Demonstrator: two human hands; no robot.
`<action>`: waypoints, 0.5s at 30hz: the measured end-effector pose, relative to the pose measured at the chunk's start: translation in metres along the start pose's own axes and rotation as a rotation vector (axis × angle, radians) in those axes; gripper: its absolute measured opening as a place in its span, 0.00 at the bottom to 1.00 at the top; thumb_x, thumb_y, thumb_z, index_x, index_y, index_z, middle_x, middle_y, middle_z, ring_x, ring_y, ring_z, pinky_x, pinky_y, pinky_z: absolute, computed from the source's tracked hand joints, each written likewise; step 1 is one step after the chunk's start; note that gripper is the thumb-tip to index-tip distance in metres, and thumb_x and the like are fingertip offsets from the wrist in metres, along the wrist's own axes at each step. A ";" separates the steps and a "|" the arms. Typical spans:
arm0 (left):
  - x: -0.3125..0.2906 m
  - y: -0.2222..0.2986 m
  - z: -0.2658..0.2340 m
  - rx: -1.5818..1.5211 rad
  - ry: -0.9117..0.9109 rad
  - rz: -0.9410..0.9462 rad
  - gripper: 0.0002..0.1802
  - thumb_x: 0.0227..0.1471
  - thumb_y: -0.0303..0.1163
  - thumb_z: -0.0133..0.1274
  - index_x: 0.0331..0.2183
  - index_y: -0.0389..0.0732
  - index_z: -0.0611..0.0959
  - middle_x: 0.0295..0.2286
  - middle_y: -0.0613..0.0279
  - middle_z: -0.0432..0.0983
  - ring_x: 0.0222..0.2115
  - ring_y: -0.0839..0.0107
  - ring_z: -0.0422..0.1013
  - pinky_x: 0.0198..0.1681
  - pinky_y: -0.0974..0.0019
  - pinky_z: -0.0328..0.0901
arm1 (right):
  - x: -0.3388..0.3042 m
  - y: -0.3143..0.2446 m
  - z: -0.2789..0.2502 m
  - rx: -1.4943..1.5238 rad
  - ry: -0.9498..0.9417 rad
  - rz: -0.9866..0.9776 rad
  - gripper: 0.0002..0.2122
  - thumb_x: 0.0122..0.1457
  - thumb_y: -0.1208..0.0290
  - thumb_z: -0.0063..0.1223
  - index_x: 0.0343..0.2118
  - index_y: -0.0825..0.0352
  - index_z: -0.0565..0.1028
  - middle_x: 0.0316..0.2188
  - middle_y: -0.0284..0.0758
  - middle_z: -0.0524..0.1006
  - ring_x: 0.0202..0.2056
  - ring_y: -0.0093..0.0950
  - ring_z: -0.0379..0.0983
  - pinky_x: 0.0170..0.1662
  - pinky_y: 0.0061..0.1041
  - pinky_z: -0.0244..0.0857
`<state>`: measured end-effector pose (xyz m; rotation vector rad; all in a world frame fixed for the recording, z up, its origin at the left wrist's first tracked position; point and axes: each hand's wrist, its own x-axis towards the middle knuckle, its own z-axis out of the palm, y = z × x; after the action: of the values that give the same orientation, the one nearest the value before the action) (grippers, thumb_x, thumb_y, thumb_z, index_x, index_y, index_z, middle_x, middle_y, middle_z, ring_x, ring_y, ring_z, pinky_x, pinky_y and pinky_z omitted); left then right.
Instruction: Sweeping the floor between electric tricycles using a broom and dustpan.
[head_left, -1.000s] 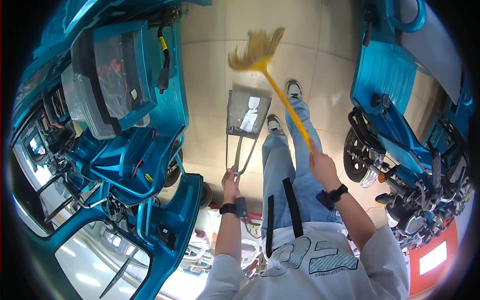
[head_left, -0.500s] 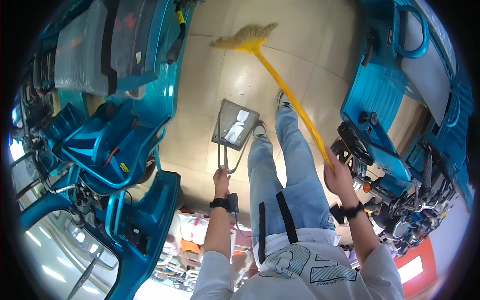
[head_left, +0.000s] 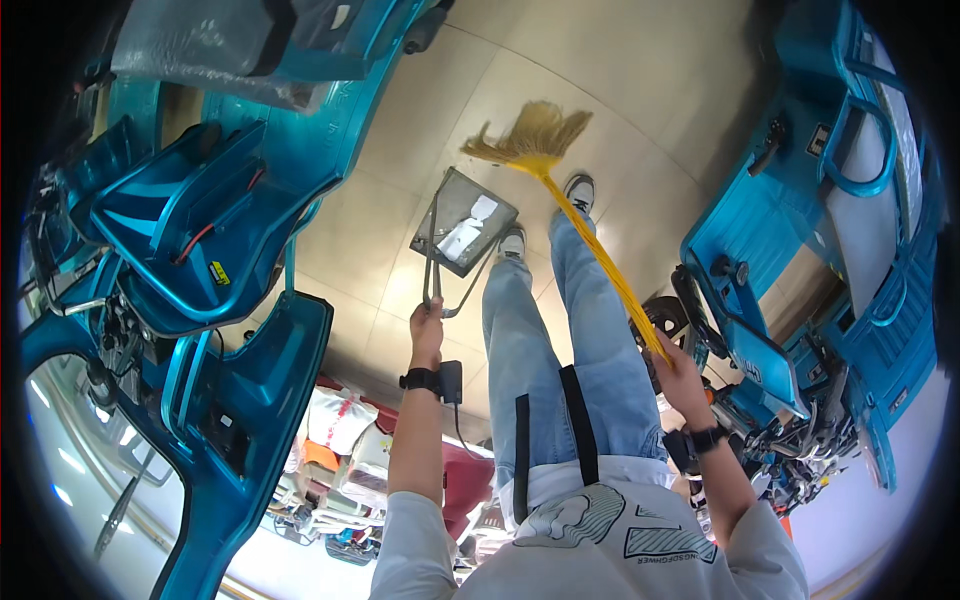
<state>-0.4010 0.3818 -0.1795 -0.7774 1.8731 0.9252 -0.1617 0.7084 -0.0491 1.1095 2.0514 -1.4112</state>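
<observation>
My left hand (head_left: 427,328) grips the thin metal handle of a grey dustpan (head_left: 462,234), which hangs ahead of my left foot with white paper scraps in it. My right hand (head_left: 680,372) holds the yellow handle of a broom (head_left: 560,190). The broom's straw head rests on the beige tiled floor (head_left: 380,230) just right of the dustpan, in front of my white shoes. Both wrists wear dark bands.
Teal vehicle bodies (head_left: 200,230) stand close on my left, with open battery bays and wires. More teal vehicles (head_left: 810,250) and a wheel (head_left: 665,318) crowd the right. A narrow tiled aisle runs between them. Red and white items (head_left: 340,430) lie low behind my left arm.
The broom head has swung from the left to the right of the dustpan and nearer my feet. The dustpan has stayed in front of my left foot. My view has shifted along the aisle.
</observation>
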 end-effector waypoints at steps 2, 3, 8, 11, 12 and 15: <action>-0.005 0.003 0.014 -0.077 0.027 0.098 0.13 0.49 0.38 0.47 0.29 0.38 0.75 0.21 0.71 0.65 0.23 0.80 0.58 0.28 0.75 0.54 | -0.021 -0.020 -0.017 -0.032 -0.031 0.148 0.19 0.53 0.73 0.41 0.49 0.69 0.60 0.38 0.46 0.70 0.40 0.32 0.69 0.42 0.23 0.60; -0.008 0.007 0.019 -0.082 0.021 0.098 0.12 0.49 0.38 0.47 0.29 0.37 0.75 0.20 0.71 0.65 0.23 0.80 0.58 0.27 0.75 0.54 | -0.024 -0.023 -0.015 -0.043 -0.037 0.147 0.19 0.53 0.73 0.41 0.49 0.69 0.60 0.38 0.46 0.70 0.40 0.32 0.69 0.42 0.23 0.60; -0.006 0.007 0.020 -0.042 0.003 0.183 0.14 0.49 0.39 0.46 0.28 0.36 0.72 0.22 0.67 0.67 0.25 0.79 0.60 0.31 0.73 0.56 | -0.025 -0.009 0.041 0.200 -0.040 0.297 0.20 0.55 0.72 0.39 0.52 0.65 0.56 0.26 0.34 0.69 0.25 0.22 0.66 0.29 0.16 0.60; -0.003 0.006 0.018 0.006 -0.048 0.143 0.17 0.50 0.42 0.45 0.31 0.35 0.73 0.26 0.66 0.69 0.28 0.78 0.62 0.36 0.74 0.56 | -0.015 -0.051 0.074 0.542 -0.145 0.541 0.21 0.56 0.70 0.38 0.53 0.59 0.54 0.17 0.28 0.63 0.15 0.16 0.57 0.18 0.12 0.53; -0.001 0.000 0.016 0.016 -0.021 0.170 0.16 0.49 0.41 0.45 0.27 0.36 0.72 0.22 0.65 0.67 0.24 0.76 0.61 0.30 0.72 0.57 | -0.012 -0.065 0.081 0.783 -0.221 0.691 0.21 0.57 0.69 0.37 0.54 0.56 0.53 0.14 0.26 0.58 0.12 0.13 0.52 0.13 0.11 0.48; 0.012 -0.011 0.007 0.057 0.011 0.241 0.17 0.49 0.41 0.45 0.22 0.36 0.71 0.17 0.63 0.66 0.20 0.74 0.61 0.25 0.69 0.57 | -0.028 -0.071 0.080 1.115 -0.338 0.797 0.20 0.57 0.66 0.36 0.54 0.53 0.52 0.14 0.26 0.58 0.10 0.13 0.48 0.10 0.12 0.45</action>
<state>-0.3943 0.3805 -0.1961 -0.5308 2.0241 1.0114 -0.2092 0.6123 -0.0201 1.6310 0.3342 -2.0362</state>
